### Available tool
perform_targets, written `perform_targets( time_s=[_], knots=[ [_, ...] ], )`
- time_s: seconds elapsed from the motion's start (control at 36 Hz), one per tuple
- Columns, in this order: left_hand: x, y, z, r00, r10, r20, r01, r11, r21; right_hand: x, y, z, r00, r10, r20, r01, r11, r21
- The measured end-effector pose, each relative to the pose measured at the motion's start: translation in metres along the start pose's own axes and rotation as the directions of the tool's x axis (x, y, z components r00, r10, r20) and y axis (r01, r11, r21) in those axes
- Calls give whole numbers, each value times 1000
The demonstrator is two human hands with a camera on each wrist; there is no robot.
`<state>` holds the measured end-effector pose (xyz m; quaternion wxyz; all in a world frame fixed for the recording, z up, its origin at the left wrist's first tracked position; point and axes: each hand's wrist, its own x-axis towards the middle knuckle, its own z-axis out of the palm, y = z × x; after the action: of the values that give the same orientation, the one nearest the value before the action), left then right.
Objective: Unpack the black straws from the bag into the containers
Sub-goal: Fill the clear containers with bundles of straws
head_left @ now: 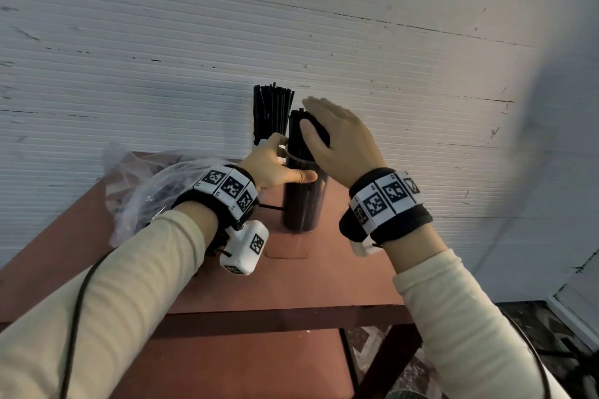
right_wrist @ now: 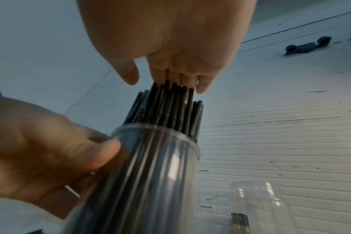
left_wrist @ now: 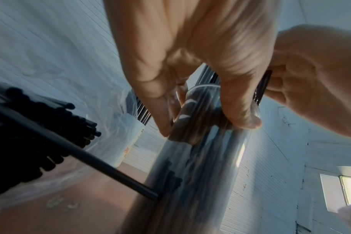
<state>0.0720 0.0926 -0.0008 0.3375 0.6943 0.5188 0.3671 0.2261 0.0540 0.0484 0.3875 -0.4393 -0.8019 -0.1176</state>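
The clear container (head_left: 303, 191) near the tabletop's (head_left: 291, 285) far edge is gripped by the left hand (head_left: 270, 165) while protruding straws (right_wrist: 168, 104) are tapped down under the flat, open right hand (head_left: 337, 139); next, another bundle should be fetched from the bag (head_left: 142, 181).

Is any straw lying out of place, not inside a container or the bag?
Yes. One loose black straw lies flat on the red table, its end against the base of the clear container that the left hand holds; the other straws stand upright.

Head downward; wrists upward, close.
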Motion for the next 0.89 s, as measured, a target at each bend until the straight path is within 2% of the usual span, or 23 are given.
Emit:
perform_targets(
  time_s=[0.11,0.19,0.36,0.5,0.58,0.72,0.83,0.89],
  knots=[
    [0,1,-1,1000,-9,26,9,1000,-18,-1,11,2,994,75,83,-77,997,13],
    [1,0,-1,998,1,56,2,999,-43,-3,13,5,996,81,46,-84,993,79],
    [4,-3,-2,995,8,95,0,996,-84,-6,12,7,998,58,-29,-56,995,84],
    [3,-5,-3,986,35,160,-16,993,-118,-9,17,1,992,125,7,-125,983,137],
    [3,-6,-4,981,67,183,-44,991,-129,-12,27,-4,978,208,0,-205,963,176],
    [3,-5,4,982,117,150,-81,970,-231,-18,47,0,933,339,119,-358,910,212],
    [10,-13,16,992,116,51,-99,962,-254,-19,49,10,901,319,294,-400,872,281],
    [12,-11,20,995,104,14,-97,963,-251,-19,48,19,883,348,315,-437,854,281]
  ],
)
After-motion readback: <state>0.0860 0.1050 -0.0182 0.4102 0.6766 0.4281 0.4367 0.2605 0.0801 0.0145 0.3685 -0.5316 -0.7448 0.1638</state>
